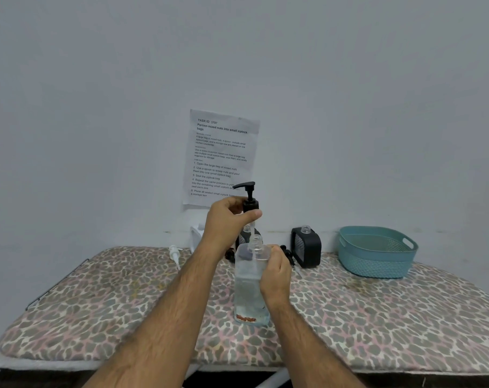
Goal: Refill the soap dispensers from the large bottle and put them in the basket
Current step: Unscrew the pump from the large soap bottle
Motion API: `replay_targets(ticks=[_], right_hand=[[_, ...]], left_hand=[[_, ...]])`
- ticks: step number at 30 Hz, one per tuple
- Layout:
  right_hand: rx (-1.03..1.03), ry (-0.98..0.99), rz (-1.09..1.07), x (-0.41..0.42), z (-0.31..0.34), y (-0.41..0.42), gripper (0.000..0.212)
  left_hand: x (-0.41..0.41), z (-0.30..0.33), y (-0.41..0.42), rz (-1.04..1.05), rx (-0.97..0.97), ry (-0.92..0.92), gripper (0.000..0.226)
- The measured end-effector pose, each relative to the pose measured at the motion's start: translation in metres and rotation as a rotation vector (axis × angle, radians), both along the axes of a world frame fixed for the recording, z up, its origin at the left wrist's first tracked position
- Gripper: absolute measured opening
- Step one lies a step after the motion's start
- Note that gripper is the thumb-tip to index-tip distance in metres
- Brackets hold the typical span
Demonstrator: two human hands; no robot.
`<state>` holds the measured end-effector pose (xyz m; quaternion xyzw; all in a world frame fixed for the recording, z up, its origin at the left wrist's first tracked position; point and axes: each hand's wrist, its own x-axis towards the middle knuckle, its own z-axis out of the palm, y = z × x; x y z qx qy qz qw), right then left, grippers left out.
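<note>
Clear dispenser (250, 289), liquid-filled, upright, black pump (247, 196) raised above neck

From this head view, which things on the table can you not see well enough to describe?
- Dispenser behind the left hand: mostly hidden by the hand and wrist.
- White object by the wall: partly behind the left forearm; I cannot tell what it is.
- Clear bottle: right hand covers its side; bottom label blurred.
- Basket: floor hidden by the near wall.
</note>
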<state>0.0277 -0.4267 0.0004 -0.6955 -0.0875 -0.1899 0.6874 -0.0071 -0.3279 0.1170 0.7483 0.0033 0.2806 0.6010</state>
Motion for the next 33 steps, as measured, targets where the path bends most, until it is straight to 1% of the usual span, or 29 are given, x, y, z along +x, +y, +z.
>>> replay_targets(ticks=[9, 14, 15, 18, 22, 23, 24, 26, 27, 31, 33], right_hand=[[-0.009, 0.022, 0.018, -0.001, 0.0, -0.002, 0.039], [-0.002, 0.026, 0.033, 0.001, -0.002, -0.001, 0.043], [-0.001, 0.033, 0.037, 0.001, -0.002, 0.0, 0.047], [0.013, 0.053, 0.044, -0.001, -0.001, 0.001, 0.07], [0.019, 0.08, 0.042, -0.003, -0.001, 0.002, 0.08], [0.021, 0.078, 0.041, -0.003, -0.001, 0.002, 0.078], [0.023, 0.07, 0.038, -0.003, 0.0, 0.001, 0.07], [0.016, 0.056, 0.041, -0.003, 0.001, -0.001, 0.047], [0.007, 0.054, 0.04, -0.002, 0.001, -0.002, 0.042], [-0.014, 0.051, 0.037, 0.001, -0.002, -0.002, 0.039], [-0.011, 0.049, 0.039, 0.001, -0.003, -0.002, 0.039]], left_hand=[[-0.015, 0.032, 0.002, -0.023, -0.091, -0.085, 0.019], [-0.021, 0.045, 0.01, -0.019, -0.125, -0.128, 0.019], [-0.023, 0.048, 0.012, -0.017, -0.131, -0.139, 0.02], [-0.025, 0.057, 0.016, -0.014, -0.139, -0.18, 0.023], [-0.028, 0.066, 0.018, -0.022, -0.12, -0.209, 0.022], [-0.028, 0.068, 0.018, -0.024, -0.118, -0.214, 0.022], [-0.029, 0.069, 0.018, -0.026, -0.118, -0.218, 0.022], [-0.029, 0.07, 0.018, -0.025, -0.126, -0.223, 0.023], [-0.029, 0.069, 0.018, -0.023, -0.128, -0.223, 0.024], [-0.028, 0.065, 0.017, -0.031, -0.133, -0.184, 0.024], [-0.028, 0.062, 0.015, -0.028, -0.134, -0.181, 0.021]])
